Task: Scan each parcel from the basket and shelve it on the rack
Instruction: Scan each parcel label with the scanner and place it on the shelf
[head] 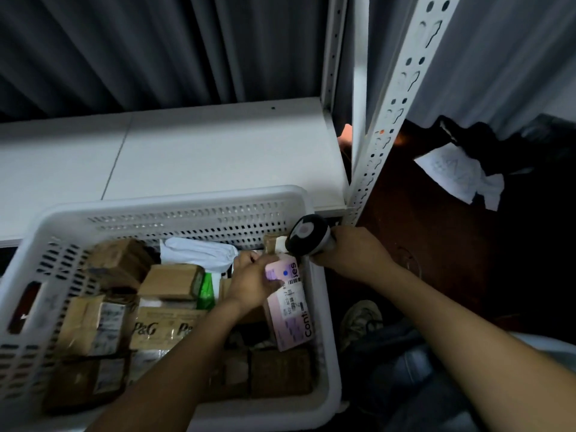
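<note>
Left hand grips a pink parcel at the basket's right edge; right hand grasps the scanner just above it.

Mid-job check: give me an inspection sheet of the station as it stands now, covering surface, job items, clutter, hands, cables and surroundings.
Surface: white rack shelf behind the basket, whose far rim overlaps the shelf's front edge.
Job's things: basket holds many brown cardboard parcels and a white bag; pink parcel held tilted at its right end; scanner just above it.
Clutter: crumpled paper on the dark surface right of the rack post.
Hands: left hand grips the pink parcel; right hand grips the scanner.
Cables: nothing seen.
Surroundings: grey curtain behind the rack; a shoe on the floor beside the basket.
</note>
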`<state>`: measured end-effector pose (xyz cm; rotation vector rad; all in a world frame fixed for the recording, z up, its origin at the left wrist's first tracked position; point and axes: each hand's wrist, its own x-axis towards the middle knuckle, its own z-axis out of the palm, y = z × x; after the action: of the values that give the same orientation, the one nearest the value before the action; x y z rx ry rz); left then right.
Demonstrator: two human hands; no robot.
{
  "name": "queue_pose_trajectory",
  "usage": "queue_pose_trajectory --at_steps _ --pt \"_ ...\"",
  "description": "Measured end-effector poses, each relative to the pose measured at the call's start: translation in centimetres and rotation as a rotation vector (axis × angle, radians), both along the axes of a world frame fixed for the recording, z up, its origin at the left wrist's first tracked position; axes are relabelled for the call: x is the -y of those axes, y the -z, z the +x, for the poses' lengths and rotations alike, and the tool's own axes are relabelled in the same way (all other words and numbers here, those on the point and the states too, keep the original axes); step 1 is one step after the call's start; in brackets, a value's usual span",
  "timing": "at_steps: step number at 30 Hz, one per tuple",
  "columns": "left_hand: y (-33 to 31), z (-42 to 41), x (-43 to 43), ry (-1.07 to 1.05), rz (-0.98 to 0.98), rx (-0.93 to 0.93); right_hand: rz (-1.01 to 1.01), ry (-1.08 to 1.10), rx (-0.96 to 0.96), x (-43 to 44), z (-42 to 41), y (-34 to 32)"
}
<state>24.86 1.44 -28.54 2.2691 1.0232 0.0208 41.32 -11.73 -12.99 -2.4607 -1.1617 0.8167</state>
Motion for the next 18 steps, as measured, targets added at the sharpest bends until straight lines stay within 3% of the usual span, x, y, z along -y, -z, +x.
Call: queue_pose_trajectory --at_steps 5,13,18 --pt "-0.3 -1.4 0.5 -0.088 -0.392 0.294 0.000 -0.032 0.028 -0.7 -0.4 -0.3" --pt "-1.5 -0.8 1.0 -0.123 -0.397 0.428 0.048 -0.011 -0.017 -1.5 -1.0 -0.5" --pt "-6.5 -3.8 -0.6 -0.357 -0.478 0.734 0.227 0.145 -0.290 -2.8 -1.9 -1.4"
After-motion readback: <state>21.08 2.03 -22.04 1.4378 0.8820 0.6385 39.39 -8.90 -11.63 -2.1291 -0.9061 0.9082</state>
